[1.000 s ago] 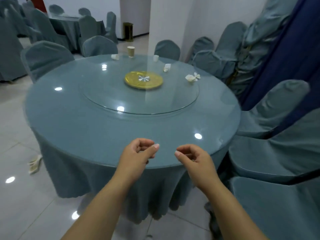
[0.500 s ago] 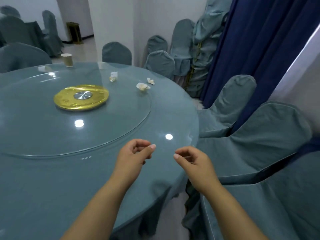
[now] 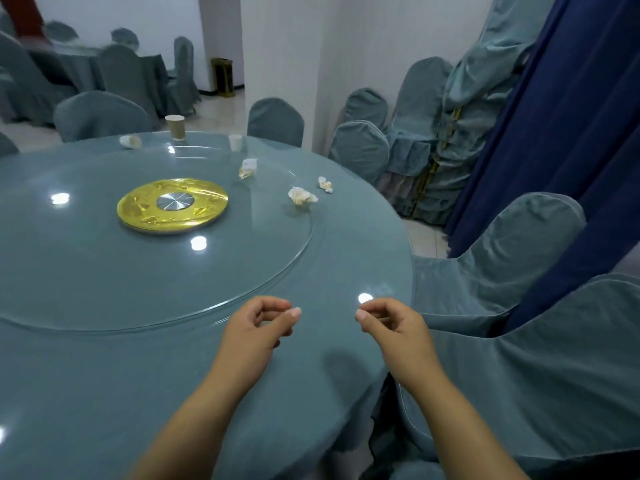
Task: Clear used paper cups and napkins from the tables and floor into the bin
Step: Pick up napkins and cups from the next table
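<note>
A round table [image 3: 104,382] under a blue-grey cloth carries a glass turntable [image 3: 263,244]. At its far side stand a brown paper cup [image 3: 175,127] and a small white cup [image 3: 235,143]; another white cup [image 3: 130,141] lies tipped over. Three crumpled napkins lie on the right part: one [image 3: 248,168] on the turntable, one [image 3: 300,195] near its rim, and a small one [image 3: 325,184] beyond it. My left hand [image 3: 254,332] and my right hand [image 3: 394,329] hover over the near edge, fingers loosely curled, holding nothing. A dark and gold bin [image 3: 223,77] stands far back by the pillar.
A gold disc [image 3: 172,206] sits at the turntable's centre. Covered chairs [image 3: 498,258] crowd the table's right side, and stacked chairs [image 3: 450,133] stand against a blue curtain [image 3: 581,133]. More chairs and another table [image 3: 79,67] are at the back left.
The view has swung right and closed in on the table's right side, then turned slightly back left. Both hands keep the same loosely curled pose, now a little further apart.
</note>
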